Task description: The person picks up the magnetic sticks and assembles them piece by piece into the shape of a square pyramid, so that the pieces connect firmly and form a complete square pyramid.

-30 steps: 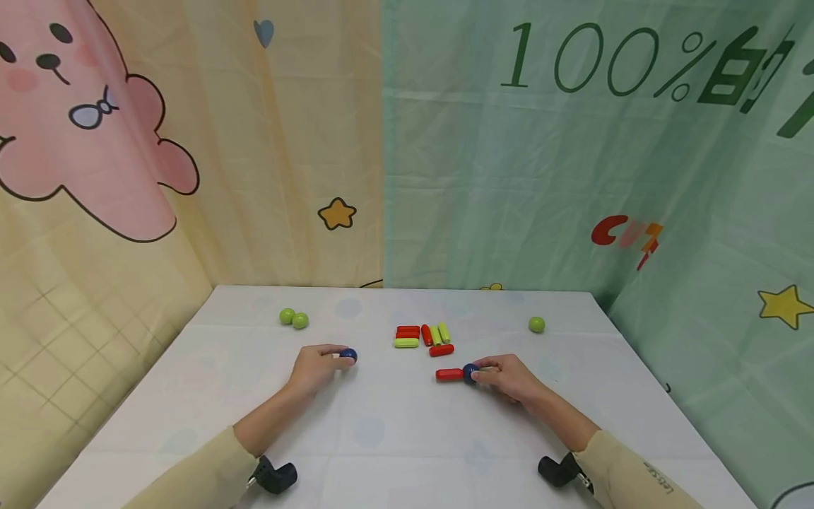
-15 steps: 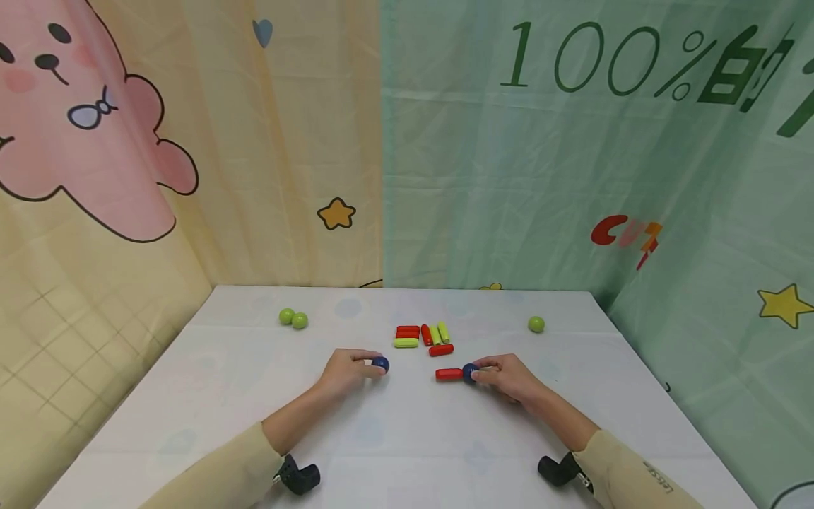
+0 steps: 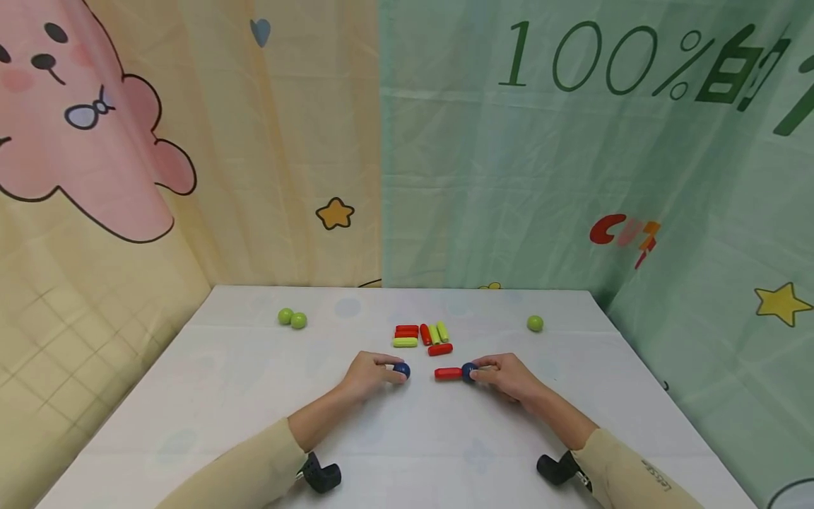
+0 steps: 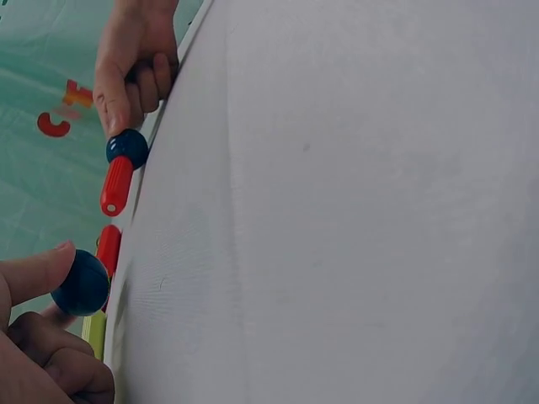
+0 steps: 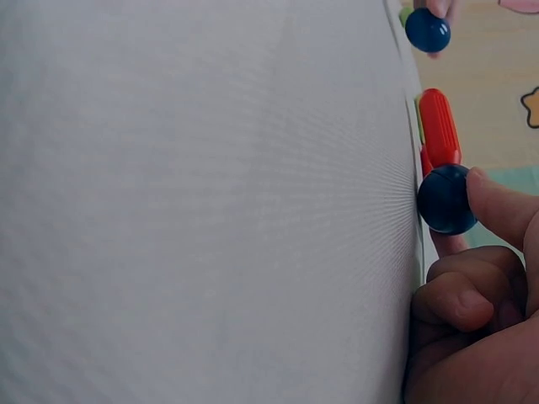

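Note:
My left hand [image 3: 370, 375] pinches a dark blue ball [image 4: 82, 284] between thumb and fingers, left of the table's middle. Opposite it, my right hand [image 3: 509, 375] pinches a second blue ball [image 5: 446, 199] by its sides. A red ridged rod [image 3: 448, 374] is joined to that second ball and points left toward the first ball, its free end showing a small hole in the left wrist view. A gap separates the rod's end from the left ball. Just behind the hands lie several loose red rods [image 3: 440, 350] and yellow-green rods [image 3: 405, 342].
Two green balls [image 3: 298, 320] lie together at the back left of the white table [image 3: 407, 452]. Another green ball [image 3: 535, 323] is at the back right. Printed curtains [image 3: 483, 177] hang behind the table's far edge.
My left hand has moved right with its blue ball, narrowing the gap to the red rod. My right hand has stayed in place, holding the other ball with the rod.

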Tool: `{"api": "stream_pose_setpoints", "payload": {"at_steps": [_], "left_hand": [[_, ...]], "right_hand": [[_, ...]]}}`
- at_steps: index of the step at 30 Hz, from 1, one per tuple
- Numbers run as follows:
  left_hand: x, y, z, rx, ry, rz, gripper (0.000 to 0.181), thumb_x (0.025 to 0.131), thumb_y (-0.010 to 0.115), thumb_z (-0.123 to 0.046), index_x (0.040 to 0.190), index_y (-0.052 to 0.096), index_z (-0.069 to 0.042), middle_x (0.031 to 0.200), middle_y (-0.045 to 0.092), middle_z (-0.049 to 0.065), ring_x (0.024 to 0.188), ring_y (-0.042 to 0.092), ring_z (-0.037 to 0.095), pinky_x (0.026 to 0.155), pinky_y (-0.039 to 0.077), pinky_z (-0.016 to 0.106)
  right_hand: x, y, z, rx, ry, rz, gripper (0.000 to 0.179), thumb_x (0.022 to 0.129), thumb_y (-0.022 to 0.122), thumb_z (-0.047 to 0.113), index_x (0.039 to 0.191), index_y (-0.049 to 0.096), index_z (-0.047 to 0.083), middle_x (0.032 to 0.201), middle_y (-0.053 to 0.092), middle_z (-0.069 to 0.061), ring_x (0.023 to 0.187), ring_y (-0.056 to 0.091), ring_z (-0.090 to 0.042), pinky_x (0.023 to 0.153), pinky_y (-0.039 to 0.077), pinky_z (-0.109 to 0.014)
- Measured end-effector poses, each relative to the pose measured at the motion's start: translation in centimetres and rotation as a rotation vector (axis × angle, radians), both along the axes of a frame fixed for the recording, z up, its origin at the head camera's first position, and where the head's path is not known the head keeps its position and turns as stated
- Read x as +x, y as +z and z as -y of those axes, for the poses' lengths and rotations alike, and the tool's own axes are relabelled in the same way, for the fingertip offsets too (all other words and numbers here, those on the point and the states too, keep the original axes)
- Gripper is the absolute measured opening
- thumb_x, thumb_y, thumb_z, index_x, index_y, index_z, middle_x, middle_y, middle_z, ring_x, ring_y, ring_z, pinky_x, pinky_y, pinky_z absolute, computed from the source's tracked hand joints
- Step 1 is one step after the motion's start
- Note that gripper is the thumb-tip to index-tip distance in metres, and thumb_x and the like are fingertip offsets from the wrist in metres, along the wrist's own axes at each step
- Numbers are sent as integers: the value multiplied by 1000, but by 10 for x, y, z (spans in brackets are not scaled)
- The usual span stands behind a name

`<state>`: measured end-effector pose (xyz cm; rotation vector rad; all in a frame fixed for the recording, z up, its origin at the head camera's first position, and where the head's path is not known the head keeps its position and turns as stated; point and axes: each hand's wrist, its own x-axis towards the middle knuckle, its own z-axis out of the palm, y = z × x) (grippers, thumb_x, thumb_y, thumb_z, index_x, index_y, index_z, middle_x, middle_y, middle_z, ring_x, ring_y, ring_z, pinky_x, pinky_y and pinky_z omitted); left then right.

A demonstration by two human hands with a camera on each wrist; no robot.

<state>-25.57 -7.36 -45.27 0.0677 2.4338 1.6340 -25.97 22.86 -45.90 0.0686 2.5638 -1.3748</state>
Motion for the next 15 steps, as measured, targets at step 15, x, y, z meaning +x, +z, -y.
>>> {"api": "stream_pose_setpoints", "payload": {"at_steps": [15], "left_hand": [[-1,-1,-20,-30,-70,24,29,85,81,-19,113,78,-14,123,65,12,113,51,28,81,49,32]], "right_hand": [[0,3,2,7,-1,7,43,90,75,30,127,69,9,60,37,3,48,31,-15,47,26,-25]]}}
